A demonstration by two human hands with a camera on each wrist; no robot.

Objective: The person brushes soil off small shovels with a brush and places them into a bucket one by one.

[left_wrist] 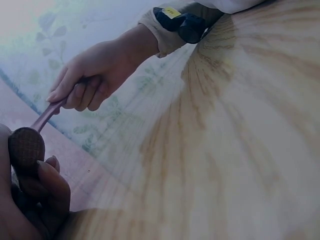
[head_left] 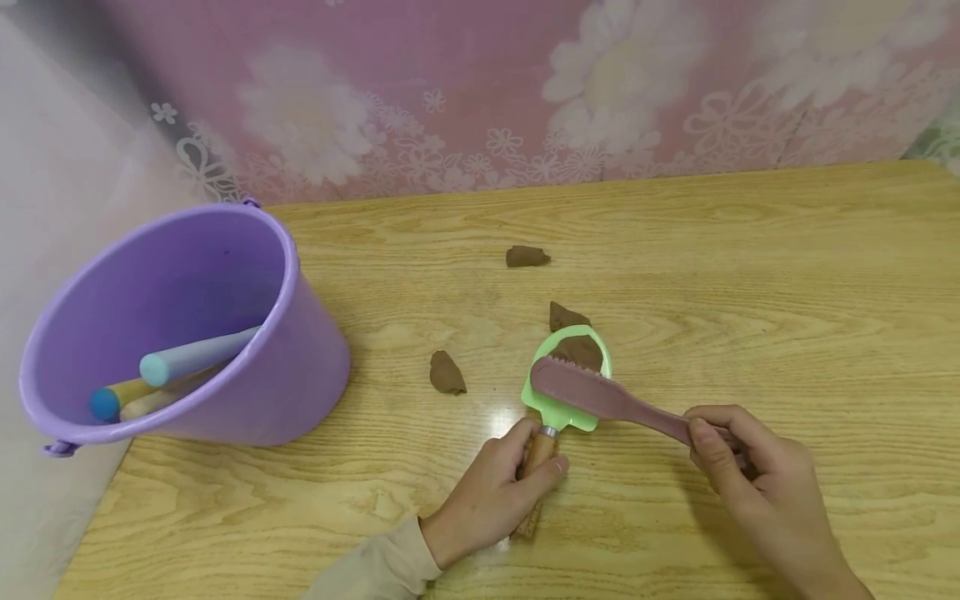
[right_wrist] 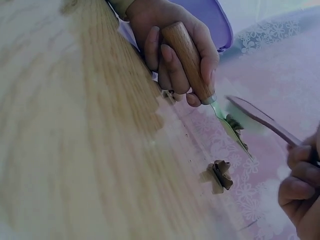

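My left hand [head_left: 487,492] grips the wooden handle [head_left: 542,452] of a small green shovel [head_left: 553,410]. A brown clay-like lump [head_left: 581,352] lies in the shovel's blade. With thumb and fingers my right hand [head_left: 772,492] holds the thin handle of a mauve brush [head_left: 577,390], whose bristled head lies across the blade against the lump. Just beyond the blade's tip is another brown piece [head_left: 567,317]. In the right wrist view the shovel's wooden handle [right_wrist: 187,60] slants down toward the blade, with the brush [right_wrist: 255,114] beside it.
One brown piece [head_left: 447,372] lies left of the shovel and another [head_left: 527,257] farther back on the wooden table [head_left: 712,275]. At left stands a purple bucket [head_left: 318,375] containing a pale blue stick [head_left: 202,354] and other sticks. A flowered pink cloth [head_left: 465,92] hangs behind.
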